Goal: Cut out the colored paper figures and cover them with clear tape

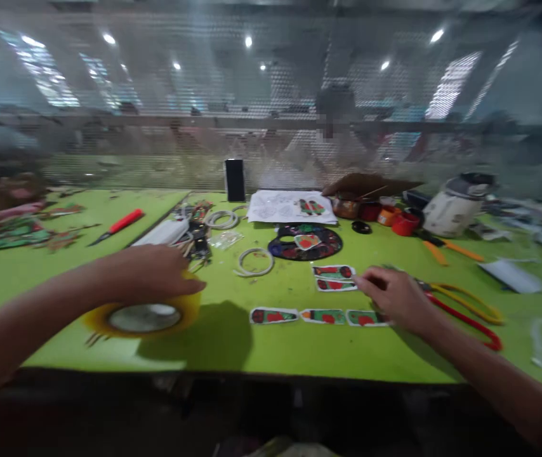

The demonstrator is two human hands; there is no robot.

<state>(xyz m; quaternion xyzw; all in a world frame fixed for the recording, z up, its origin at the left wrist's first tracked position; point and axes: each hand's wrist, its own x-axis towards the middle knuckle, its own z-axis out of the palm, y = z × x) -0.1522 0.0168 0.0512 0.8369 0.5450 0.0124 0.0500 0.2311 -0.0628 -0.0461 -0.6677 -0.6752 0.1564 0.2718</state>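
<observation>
My left hand is closed on a large roll of yellow packing tape, tilted just above the left part of the green table. My right hand has its thumb and fingers pinched together at the right end of two small painted cutouts lying one above the other. Whatever its fingertips hold, if anything, I cannot make out. Below them, a row of three painted cutouts in green and red with white borders lies flat. The right end of that row reaches under my right hand.
Scissors with yellow and red handles lie beside my right forearm. Farther back are a painted palette, white paper sheets, coiled white tubing, a phone, orange paint pots and a red-handled knife.
</observation>
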